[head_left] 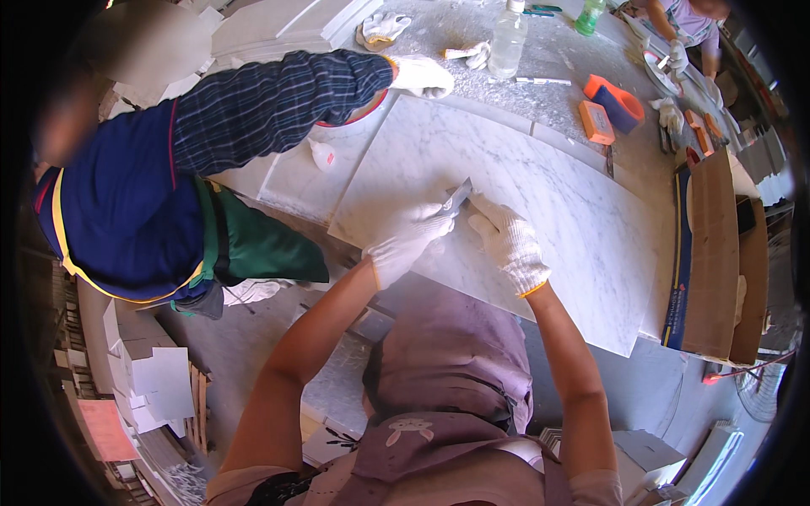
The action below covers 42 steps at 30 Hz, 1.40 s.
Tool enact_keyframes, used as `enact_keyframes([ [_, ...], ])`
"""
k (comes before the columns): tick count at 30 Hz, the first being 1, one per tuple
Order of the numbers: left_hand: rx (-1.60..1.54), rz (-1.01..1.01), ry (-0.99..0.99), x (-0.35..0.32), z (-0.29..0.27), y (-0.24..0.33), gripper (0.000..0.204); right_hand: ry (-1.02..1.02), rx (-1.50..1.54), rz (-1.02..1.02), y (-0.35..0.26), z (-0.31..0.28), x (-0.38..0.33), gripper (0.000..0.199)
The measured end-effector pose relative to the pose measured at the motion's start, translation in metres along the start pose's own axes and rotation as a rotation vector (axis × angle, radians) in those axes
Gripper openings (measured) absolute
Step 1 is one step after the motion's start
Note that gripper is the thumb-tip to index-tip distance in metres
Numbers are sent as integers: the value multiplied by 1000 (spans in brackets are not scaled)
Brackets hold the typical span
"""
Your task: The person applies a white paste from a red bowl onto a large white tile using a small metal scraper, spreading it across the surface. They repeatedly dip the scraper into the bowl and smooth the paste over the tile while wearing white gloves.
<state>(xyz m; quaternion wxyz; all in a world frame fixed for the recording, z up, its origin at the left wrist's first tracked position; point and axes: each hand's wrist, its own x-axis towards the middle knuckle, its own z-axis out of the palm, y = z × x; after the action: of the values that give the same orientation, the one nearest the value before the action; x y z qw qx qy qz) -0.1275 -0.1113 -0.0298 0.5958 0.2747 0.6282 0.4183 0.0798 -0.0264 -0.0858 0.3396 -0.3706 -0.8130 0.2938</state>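
While both gloved hands meet over the white marble slab [540, 211] on the desk [548, 93], the left hand [405, 240] and right hand [509, 243] each keep a narrow grip, pinching a small grey blade [458, 198] held tilted with its tip on the stone. Beyond, a co-worker's gloved hand [420, 76] reaches over a red-rimmed white bucket [354, 122], its contents hidden. Farther off stand a clear plastic bottle [507, 38], seemingly near empty, and orange sanding blocks [612, 105].
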Motion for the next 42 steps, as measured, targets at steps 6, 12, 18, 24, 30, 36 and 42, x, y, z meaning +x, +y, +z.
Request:
enact_keyframes([
  [6, -113, -46, -43, 0, -18, -5, 27, 140, 364, 459, -46, -23, -3, 42],
  [12, -87, -59, -16, 3, -21, -18, 29, -145, -25, 225, -48, 1, 6, 45],
  [18, -168, -72, -42, 4, -20, -25, 35, -158, 603, 232, -63, 21, -5, 44],
  [24, -99, -16, 7, 1, -15, -24, 34, -365, 156, 301, -42, -7, 11, 47],
  [30, -91, -75, 125, -5, -4, -17, 30, -446, 11, 270, -59, -24, 14, 48],
  [36, -60, -53, 91, -4, -2, -17, 40, -418, 12, 200, -65, -39, 21, 47],
  [42, -63, -68, 64, -2, -9, -20, 54, -327, -48, 90, -25, -13, 5, 47],
])
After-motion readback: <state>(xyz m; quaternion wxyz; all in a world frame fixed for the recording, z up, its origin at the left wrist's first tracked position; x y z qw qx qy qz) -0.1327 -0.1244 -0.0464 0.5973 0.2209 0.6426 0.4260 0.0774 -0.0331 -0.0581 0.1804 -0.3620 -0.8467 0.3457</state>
